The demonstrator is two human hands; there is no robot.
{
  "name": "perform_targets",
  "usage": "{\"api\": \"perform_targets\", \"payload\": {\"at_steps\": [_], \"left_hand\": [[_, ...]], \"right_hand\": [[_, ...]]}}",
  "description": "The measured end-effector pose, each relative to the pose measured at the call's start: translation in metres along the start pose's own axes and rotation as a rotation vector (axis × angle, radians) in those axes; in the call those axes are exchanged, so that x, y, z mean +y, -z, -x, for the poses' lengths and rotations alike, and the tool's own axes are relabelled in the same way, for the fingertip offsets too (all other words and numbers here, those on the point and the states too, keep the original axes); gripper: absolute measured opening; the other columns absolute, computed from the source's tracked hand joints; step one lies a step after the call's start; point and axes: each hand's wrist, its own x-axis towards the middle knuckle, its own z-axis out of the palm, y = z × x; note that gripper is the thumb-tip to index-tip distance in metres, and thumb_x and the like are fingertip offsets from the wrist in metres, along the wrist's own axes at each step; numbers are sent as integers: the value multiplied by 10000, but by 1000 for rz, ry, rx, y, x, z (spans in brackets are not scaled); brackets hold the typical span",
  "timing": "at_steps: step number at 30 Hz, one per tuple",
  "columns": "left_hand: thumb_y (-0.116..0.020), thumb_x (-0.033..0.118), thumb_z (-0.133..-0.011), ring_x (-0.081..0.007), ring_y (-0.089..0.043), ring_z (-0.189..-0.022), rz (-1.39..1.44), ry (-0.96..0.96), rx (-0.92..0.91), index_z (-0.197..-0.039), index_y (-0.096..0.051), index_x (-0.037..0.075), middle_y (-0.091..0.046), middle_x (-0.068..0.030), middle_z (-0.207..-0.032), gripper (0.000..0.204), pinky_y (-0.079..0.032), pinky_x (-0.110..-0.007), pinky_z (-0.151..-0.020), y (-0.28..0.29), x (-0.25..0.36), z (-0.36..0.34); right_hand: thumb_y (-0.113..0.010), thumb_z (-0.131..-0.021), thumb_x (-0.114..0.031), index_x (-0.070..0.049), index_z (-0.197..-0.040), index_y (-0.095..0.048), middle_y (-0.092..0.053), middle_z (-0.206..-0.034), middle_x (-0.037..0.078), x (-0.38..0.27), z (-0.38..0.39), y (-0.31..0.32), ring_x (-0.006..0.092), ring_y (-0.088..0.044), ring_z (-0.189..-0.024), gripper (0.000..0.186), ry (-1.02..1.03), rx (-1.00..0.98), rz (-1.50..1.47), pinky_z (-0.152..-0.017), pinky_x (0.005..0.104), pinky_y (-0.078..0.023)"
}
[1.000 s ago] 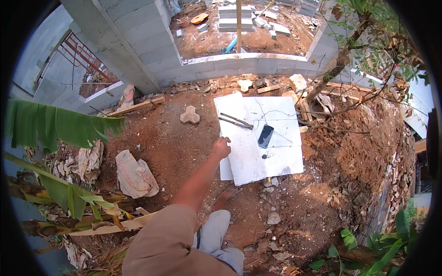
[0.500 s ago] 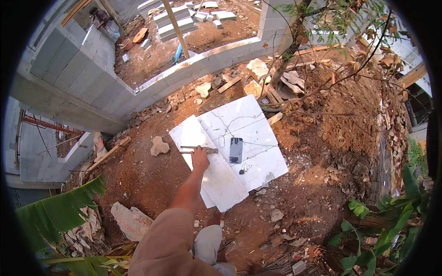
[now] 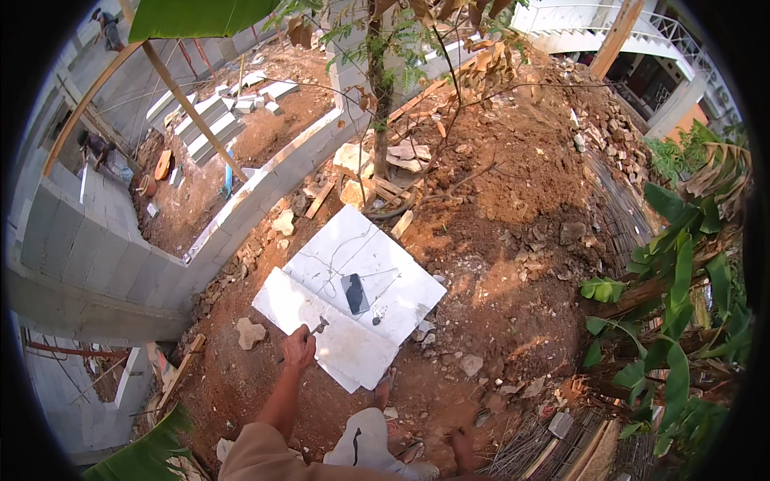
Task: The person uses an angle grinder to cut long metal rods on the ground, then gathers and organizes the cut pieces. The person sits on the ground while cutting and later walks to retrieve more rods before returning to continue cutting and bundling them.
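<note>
My left hand [image 3: 298,349] is closed around a pair of metal pincers [image 3: 322,325], whose head sticks out past my fingers. The hand is at the left edge of a long white board [image 3: 345,341]. That board overlaps a larger white board [image 3: 401,276] lying on the soil. On the larger board rest a dark phone [image 3: 354,294], a thin loose wire [image 3: 330,268] and a small black object [image 3: 376,321] too small to name. At the lower edge a blurred brown shape looks like my right hand [image 3: 463,449]; its fingers cannot be made out.
A low grey block wall [image 3: 273,184] runs along the left. Stones and a thin tree [image 3: 378,88] stand beyond the boards. Banana leaves [image 3: 674,321] crowd the right, above bundled sticks [image 3: 553,449]. A person [image 3: 100,152] is far off at upper left, another person [image 3: 107,30] above.
My view has swung to the right. My left hand has drawn back from the middle of the long board to its left edge, with the pincers turned in its grip.
</note>
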Motion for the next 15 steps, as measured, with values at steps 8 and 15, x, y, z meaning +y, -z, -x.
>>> {"api": "perform_targets", "payload": {"at_steps": [8,15], "left_hand": [[-621,154,-887,-248,-586,-742,532,-499,-726,-1011,-681,-13,-568,-139,-776,216,-490,-406,-720,-18,202,165],[-591,219,-978,-130,-599,-809,1140,-195,-929,-1220,-702,13,-680,-43,-910,337,-507,-348,-712,-78,343,345]], "right_hand": [[-818,-982,-183,-121,-1564,-647,-760,-1266,147,-241,158,5,327,-733,-1169,610,1036,100,374,-1032,447,-591],[-683,-1076,-138,-55,-1318,-647,-646,-910,34,-148,254,80,161,-618,-769,258,630,-125,-221,-760,353,-532]]}}
